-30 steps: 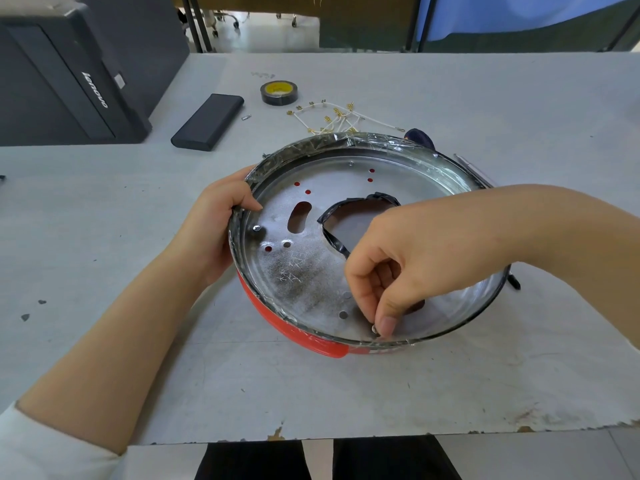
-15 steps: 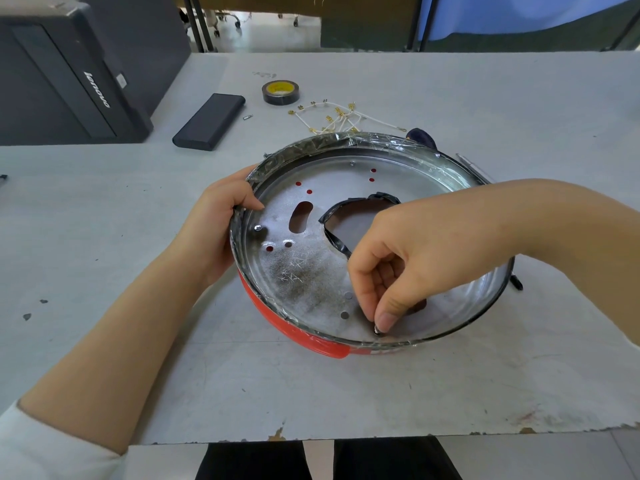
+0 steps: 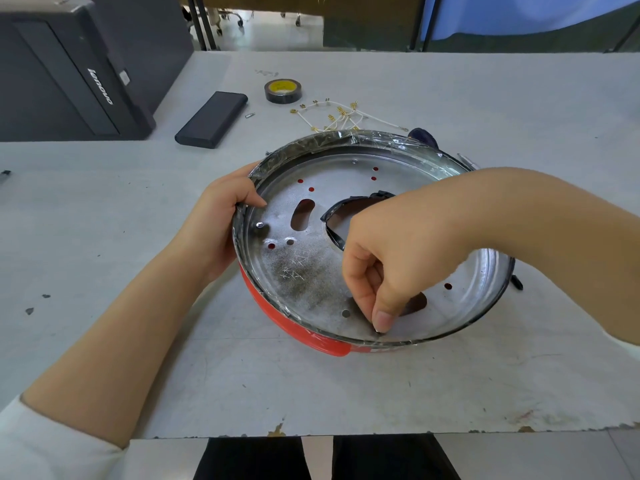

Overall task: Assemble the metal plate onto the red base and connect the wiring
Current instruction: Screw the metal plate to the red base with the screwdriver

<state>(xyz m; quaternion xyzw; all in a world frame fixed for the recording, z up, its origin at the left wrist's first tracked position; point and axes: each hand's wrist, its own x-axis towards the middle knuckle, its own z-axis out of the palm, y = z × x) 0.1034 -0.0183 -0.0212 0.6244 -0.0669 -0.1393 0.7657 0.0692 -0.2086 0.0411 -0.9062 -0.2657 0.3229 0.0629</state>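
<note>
Right fingers (image 3: 382, 318): curled, pinching a small screw (image 3: 378, 330) at the plate's near rim.
Left fingers (image 3: 254, 202): curled over the left rim.
Metal plate (image 3: 311, 271): seated in the red base (image 3: 298, 329), frame centre, on the tabletop (image 3: 346, 386).
Wires (image 3: 337, 116): upper centre, beside the tape roll (image 3: 283, 91).

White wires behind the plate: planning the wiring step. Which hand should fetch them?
Left. The left hand only steadies the metal plate rim, nearer the white wires; the right hand pinches something small.
</note>
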